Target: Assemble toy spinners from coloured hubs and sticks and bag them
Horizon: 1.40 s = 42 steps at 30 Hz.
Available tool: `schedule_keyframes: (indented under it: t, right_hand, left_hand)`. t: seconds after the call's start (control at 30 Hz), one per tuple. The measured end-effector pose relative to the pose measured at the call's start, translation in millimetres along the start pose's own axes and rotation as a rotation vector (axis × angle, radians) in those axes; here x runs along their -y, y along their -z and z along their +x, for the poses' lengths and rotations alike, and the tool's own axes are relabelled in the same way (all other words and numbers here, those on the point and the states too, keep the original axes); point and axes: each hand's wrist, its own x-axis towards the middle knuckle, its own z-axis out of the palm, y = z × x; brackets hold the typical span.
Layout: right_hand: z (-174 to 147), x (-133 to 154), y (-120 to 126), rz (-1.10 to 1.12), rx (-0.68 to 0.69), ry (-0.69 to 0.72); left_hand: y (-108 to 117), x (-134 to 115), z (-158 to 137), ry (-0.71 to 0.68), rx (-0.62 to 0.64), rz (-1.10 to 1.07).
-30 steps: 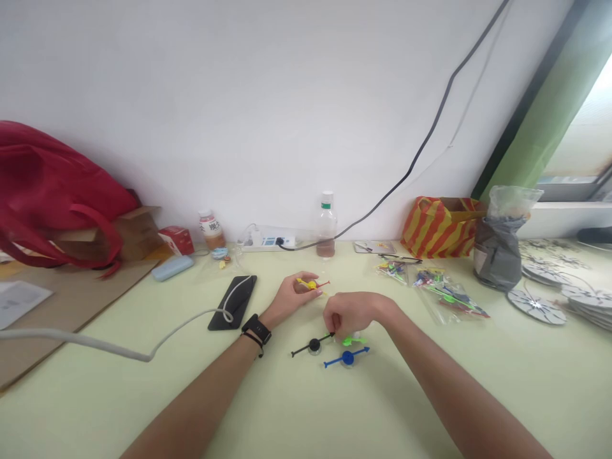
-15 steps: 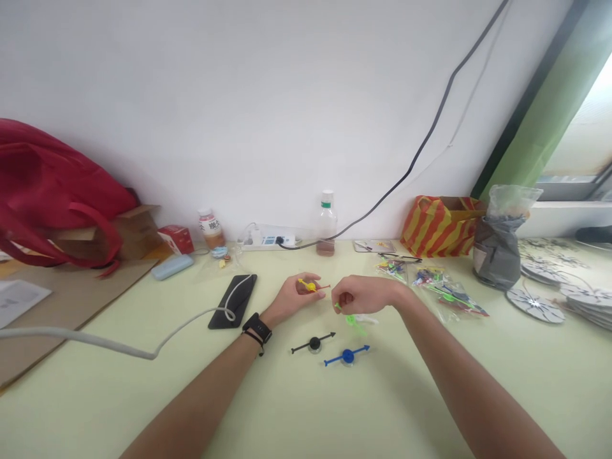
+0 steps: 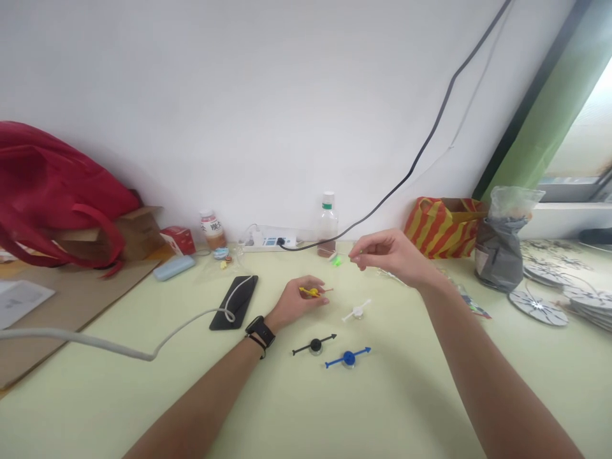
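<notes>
My left hand (image 3: 299, 303), wearing a black watch (image 3: 261, 329), has its fingers curled around a yellow arrow spinner (image 3: 313, 292), with a thin reddish arrow showing beside it. Raised toward the wall, my right hand (image 3: 394, 256) pinches with thumb and forefinger. A green arrow spinner (image 3: 337, 261) with a pale base appears just left of those fingertips, blurred, seemingly held by one end. On the table between my arms lie a white arrow spinner (image 3: 358, 312), a black arrow spinner (image 3: 315, 345) and a blue arrow spinner (image 3: 349, 358), each on a clear round base.
A black phone (image 3: 234, 303) with a cable lies left of my left hand. Along the wall stand a clear bottle (image 3: 327, 226), a power strip (image 3: 270, 238) and a striped bag (image 3: 442, 226). Patterned discs (image 3: 538, 307) are at right, a red bag (image 3: 62, 185) at left.
My right hand has lifted up and away toward the wall, taking the green arrow spinner with it. The white arrow spinner is now uncovered. My left hand has barely moved.
</notes>
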Motion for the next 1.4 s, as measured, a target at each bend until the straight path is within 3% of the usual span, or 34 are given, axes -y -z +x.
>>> schedule_keyframes:
  t: [0.13, 0.27, 0.43, 0.57, 0.87, 1.13, 1.3, 1.4]
  right_hand:
    - [0, 7, -6, -0.059, -0.161, 0.035]
    - [4, 3, -17, -0.308, -0.254, 0.06]
    - [8, -7, -31, -0.57, -0.171, 0.129]
    - [10, -12, -40, -0.626, -0.152, 0.148]
    - [12, -12, -65, -0.74, -0.196, 0.008]
    - [21, -28, -76, -0.394, -0.169, -0.165]
    - [16, -23, -74, -0.69, -0.14, -0.147]
    - [11, -13, -67, -0.719, -0.11, -0.072]
  left_hand:
    - [-1, 0, 0, 0.013, -0.011, 0.0]
    - [-1, -2, 0, 0.01, 0.008, -0.011]
    - [-2, -7, -1, 0.012, 0.023, -0.027]
    - [-7, -10, -2, 0.002, 0.004, -0.039]
    - [-15, -16, -2, -0.023, -0.038, 0.001]
    - [-15, -14, -1, -0.014, -0.099, -0.001]
    - [-14, -12, 0, -0.063, -0.064, -0.026]
    - [-13, -10, 2, -0.058, -0.045, -0.029]
